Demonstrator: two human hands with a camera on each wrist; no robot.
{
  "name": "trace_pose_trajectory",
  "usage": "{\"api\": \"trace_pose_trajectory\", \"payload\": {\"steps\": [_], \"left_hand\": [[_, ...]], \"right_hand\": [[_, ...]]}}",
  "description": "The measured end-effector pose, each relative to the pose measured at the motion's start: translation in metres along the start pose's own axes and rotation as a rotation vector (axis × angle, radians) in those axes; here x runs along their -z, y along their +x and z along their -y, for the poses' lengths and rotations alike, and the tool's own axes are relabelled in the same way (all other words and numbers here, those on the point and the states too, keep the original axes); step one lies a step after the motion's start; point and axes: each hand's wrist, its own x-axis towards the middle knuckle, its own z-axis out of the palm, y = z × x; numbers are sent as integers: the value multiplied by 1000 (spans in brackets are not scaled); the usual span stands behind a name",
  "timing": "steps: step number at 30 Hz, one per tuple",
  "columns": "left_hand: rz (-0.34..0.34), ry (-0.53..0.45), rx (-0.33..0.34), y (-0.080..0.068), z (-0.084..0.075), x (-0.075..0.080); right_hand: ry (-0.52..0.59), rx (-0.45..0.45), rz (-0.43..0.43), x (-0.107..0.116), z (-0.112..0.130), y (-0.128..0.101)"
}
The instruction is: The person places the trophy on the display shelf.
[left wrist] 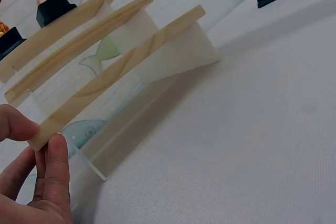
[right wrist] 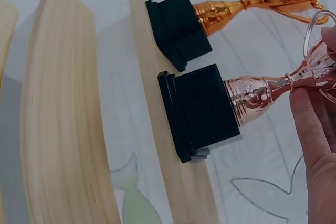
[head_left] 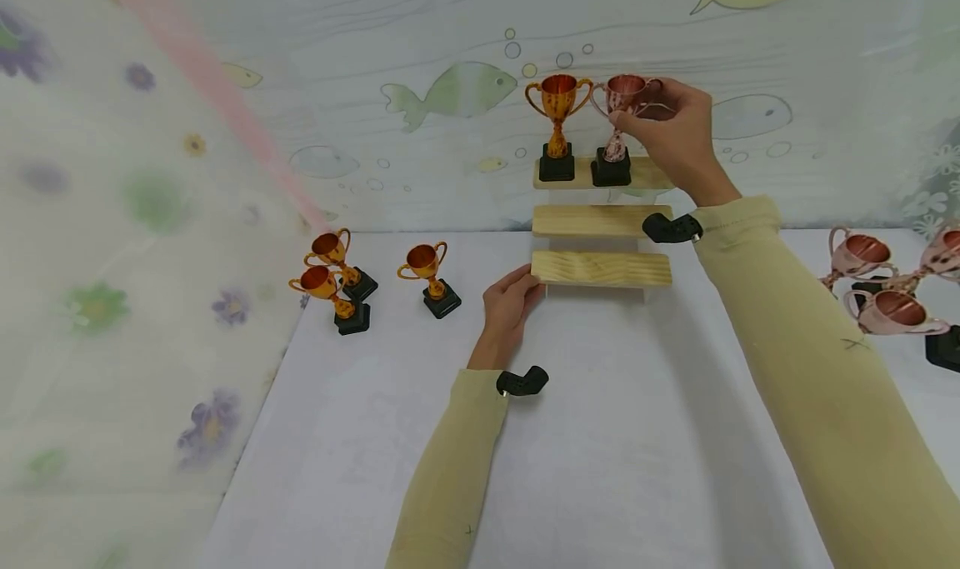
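A three-step wooden display stand (head_left: 602, 269) has clear side panels. On its top step stands a gold trophy cup (head_left: 557, 102) with a black base. Beside it, a rose-gold trophy cup (head_left: 615, 148) is upright, its black base at the top step. My right hand (head_left: 678, 132) holds this cup by its bowl and handle; in the right wrist view its fingers (right wrist: 310, 124) lie against the stem and bowl. My left hand (head_left: 506, 315) pinches the left end of the lowest step, thumb above and fingers below, as the left wrist view shows.
Several gold trophies stand at the left of the white-covered table (head_left: 600, 436), one of them a gold trophy (head_left: 429, 273) set apart. At the right edge is a group of rose-gold trophies (head_left: 896, 309). A fish-patterned sheet (head_left: 450, 169) hangs behind the stand.
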Motion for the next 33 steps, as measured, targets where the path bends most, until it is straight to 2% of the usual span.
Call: {"api": "trace_pose_trajectory", "payload": {"steps": [19,33], "left_hand": [[-14,-2,3,0,2,-7],[-11,-15,-5,1,2,-6]], "right_hand": [[-38,-29,14,-3,-2,6],[-29,4,0,-6,-6,9]]}}
